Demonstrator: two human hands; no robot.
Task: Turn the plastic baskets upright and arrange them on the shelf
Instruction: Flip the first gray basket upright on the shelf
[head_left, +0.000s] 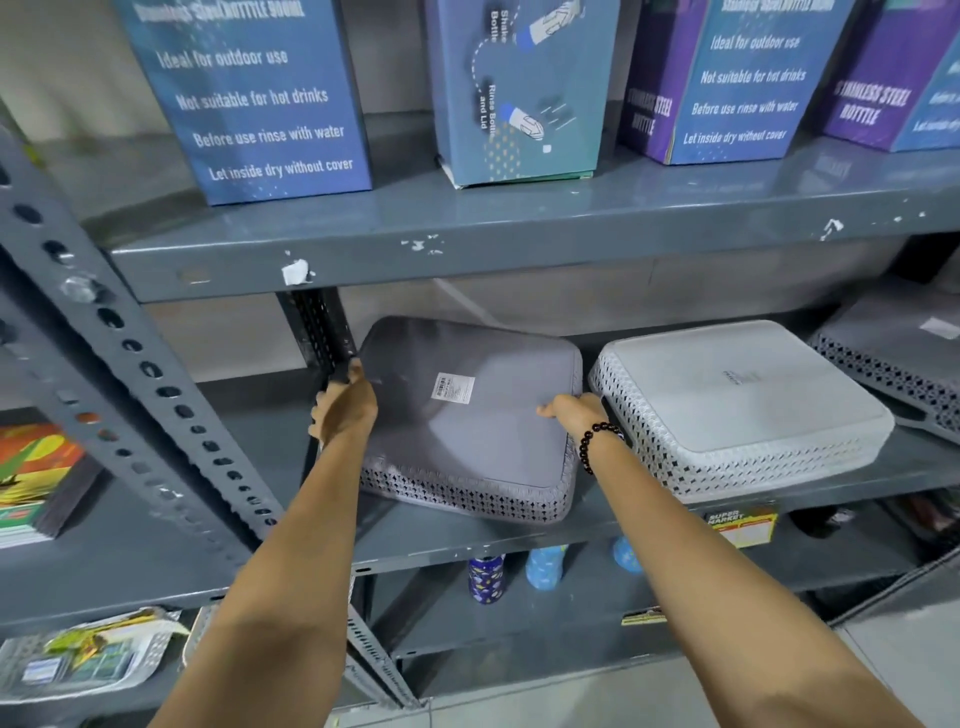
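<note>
A grey plastic basket (483, 431) lies upside down on the middle shelf (519, 540), its flat bottom with a barcode sticker facing up and its far side tilted up. My left hand (345, 402) grips its left edge. My right hand (576, 413), with a black bead bracelet on the wrist, grips its right edge. To the right a white basket (737, 405) lies upside down on the same shelf. A third grey basket (898, 358) lies upside down at the far right, partly cut off by the frame.
Blue and purple bottle boxes (270, 104) stand on the upper shelf (467, 254). A perforated grey upright (130, 364) runs diagonally at the left. Printed bottles (485, 577) stand on the lower shelf. Packaged goods (78, 654) lie at lower left.
</note>
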